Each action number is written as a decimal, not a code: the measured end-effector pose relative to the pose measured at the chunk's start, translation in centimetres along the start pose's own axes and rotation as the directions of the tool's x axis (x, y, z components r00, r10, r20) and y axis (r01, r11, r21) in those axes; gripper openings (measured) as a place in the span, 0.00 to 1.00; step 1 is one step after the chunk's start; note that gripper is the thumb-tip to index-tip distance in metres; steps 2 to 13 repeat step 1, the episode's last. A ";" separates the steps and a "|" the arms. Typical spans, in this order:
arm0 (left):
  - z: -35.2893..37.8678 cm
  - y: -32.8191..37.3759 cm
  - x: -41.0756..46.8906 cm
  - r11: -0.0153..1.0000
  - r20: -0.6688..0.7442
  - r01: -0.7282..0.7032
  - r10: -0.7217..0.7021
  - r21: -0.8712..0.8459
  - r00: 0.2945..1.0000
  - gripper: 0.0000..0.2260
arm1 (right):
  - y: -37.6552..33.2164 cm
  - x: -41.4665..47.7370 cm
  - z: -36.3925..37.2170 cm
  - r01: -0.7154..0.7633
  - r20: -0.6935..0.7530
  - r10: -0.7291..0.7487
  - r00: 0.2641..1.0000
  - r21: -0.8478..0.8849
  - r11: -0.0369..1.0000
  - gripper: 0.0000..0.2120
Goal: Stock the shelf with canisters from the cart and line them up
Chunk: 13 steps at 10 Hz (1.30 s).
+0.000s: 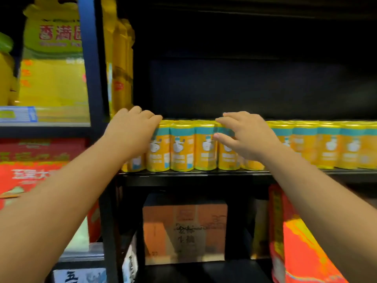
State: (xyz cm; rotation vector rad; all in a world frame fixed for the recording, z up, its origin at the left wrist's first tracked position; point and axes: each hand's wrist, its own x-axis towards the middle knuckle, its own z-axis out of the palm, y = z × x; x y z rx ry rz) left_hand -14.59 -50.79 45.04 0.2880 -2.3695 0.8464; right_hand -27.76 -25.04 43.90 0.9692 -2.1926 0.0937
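Many yellow canisters [206, 148] upright and touching, in a row along front edge of shelf [193, 173]. Left hand [132, 127] at row's left end, fingers curled over top rims. Right hand [248, 135] further right, thumb in front, fingers on top, grasping one.

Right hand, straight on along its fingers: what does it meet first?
Probably the left hand, which holds the row's left end: the right hand points left across the tops of the yellow, teal-banded cylindrical canisters. Depth is unclear.
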 end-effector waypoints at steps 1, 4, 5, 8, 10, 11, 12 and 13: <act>0.9 4.2 -1.9 0.984 -0.199 0.003 -0.040 -0.179 0.979 0.25 | 5.7 -5.6 -0.3 -0.116 -0.005 0.116 0.993 -0.007 0.993 0.37; 0.9 4.2 -1.9 0.984 -0.199 0.003 -0.040 -0.179 0.979 0.25 | 5.7 -5.6 -0.3 -0.116 -0.005 0.116 0.993 -0.007 0.993 0.37; 0.9 4.2 -1.9 0.984 -0.199 0.003 -0.040 -0.179 0.979 0.25 | 5.7 -5.6 -0.3 -0.116 -0.005 0.116 0.993 -0.007 0.993 0.37; 0.9 4.2 -1.9 0.984 -0.199 0.003 -0.040 -0.179 0.979 0.25 | 5.7 -5.6 -0.3 -0.116 -0.005 0.116 0.993 -0.007 0.993 0.37; 0.9 4.2 -1.9 0.984 -0.199 0.003 -0.040 -0.179 0.979 0.25 | 5.7 -5.6 -0.3 -0.116 -0.005 0.116 0.993 -0.007 0.993 0.37; 0.9 4.2 -1.9 0.984 -0.199 0.003 -0.040 -0.179 0.979 0.25 | 5.7 -5.6 -0.3 -0.116 -0.005 0.116 0.993 -0.007 0.993 0.37; 0.9 4.2 -1.9 0.984 -0.199 0.003 -0.040 -0.179 0.979 0.25 | 5.7 -5.6 -0.3 -0.116 -0.005 0.116 0.993 -0.007 0.993 0.37; 0.9 4.2 -1.9 0.984 -0.199 0.003 -0.040 -0.179 0.979 0.25 | 5.7 -5.6 -0.3 -0.116 -0.005 0.116 0.993 -0.007 0.993 0.37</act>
